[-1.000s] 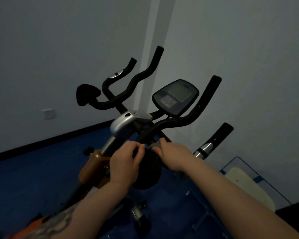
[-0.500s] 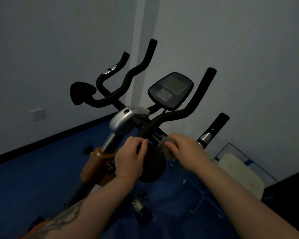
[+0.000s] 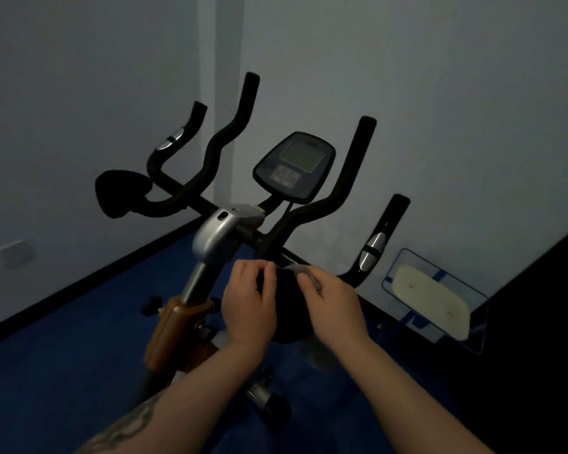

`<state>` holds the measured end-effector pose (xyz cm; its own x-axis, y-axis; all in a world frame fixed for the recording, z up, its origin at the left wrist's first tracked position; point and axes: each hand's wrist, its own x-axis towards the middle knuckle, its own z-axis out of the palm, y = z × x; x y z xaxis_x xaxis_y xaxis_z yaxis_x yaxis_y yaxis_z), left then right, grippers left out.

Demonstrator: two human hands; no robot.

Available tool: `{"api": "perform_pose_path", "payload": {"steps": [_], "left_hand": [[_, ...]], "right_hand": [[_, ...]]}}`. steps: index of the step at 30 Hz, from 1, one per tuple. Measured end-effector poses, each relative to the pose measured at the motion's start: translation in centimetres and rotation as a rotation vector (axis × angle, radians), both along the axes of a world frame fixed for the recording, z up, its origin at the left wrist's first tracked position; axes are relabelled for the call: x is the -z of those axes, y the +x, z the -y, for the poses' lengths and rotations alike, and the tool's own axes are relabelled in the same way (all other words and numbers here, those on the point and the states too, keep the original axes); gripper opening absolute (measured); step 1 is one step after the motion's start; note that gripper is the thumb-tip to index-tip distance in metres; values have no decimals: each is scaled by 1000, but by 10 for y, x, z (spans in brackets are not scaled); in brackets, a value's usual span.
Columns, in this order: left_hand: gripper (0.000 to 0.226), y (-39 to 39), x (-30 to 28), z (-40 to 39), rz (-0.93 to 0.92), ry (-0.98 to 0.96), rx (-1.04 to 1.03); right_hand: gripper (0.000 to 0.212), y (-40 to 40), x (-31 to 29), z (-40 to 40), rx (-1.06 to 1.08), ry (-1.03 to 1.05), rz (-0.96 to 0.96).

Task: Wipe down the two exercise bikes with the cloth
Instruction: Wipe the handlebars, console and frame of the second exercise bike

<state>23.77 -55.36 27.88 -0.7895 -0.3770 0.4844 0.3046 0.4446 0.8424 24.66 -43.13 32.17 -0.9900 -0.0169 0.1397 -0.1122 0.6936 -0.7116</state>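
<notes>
The gray cloth (image 3: 304, 273) is small and sits on top of a round black pad (image 3: 289, 309) of the exercise bike (image 3: 230, 231), just under the black handlebars (image 3: 312, 211). The right hand (image 3: 333, 306) has its fingers curled over the cloth and holds it against the pad. The left hand (image 3: 250, 303) is just beside it, with its fingers bent around the pad's left edge. The bike's little screen (image 3: 295, 167) is up above both hands. The floor (image 3: 63, 355) is blue and the room is dim.
</notes>
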Motion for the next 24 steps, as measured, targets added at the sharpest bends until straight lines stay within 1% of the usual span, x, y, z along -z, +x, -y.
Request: {"api": "perform_pose_path", "payload": {"steps": [2,4,7,9,12,14,16,18,20,21,22,24], "left_hand": [[11,-1,1,0,-7,-6,10],[11,-2,2,1,-9,-18,16],[10,-1,1,2,-24,-34,19],[10,-1,-1,1,-37,-41,23],[9,-1,-5,3,-36,-84,35],[9,-2,-8,6,-11,-145,41],[9,-4,-17,8,47,-175,53],[10,-14,-30,10,117,-178,72],[6,-28,-44,11,178,-220,101],[9,-34,-49,10,201,-252,112],[13,-38,-52,9,220,-285,117],[22,-42,-51,6,250,-361,104]], "right_hand": [[29,-11,-6,14,31,96,4],[29,-13,-5,20,25,99,-6],[29,7,5,5,9,-17,-17],[24,19,9,-12,34,-115,-13],[20,12,3,-30,92,-187,0],[19,0,-6,-41,182,-260,-82],[27,-10,-17,-52,219,-249,-245],[31,-15,-21,-60,166,-107,-346],[31,-20,-18,-67,46,203,-366],[31,-23,-13,-68,-33,375,-365],[32,-26,-7,-69,-109,500,-353],[35,-34,-2,-67,-208,595,-277]]}}
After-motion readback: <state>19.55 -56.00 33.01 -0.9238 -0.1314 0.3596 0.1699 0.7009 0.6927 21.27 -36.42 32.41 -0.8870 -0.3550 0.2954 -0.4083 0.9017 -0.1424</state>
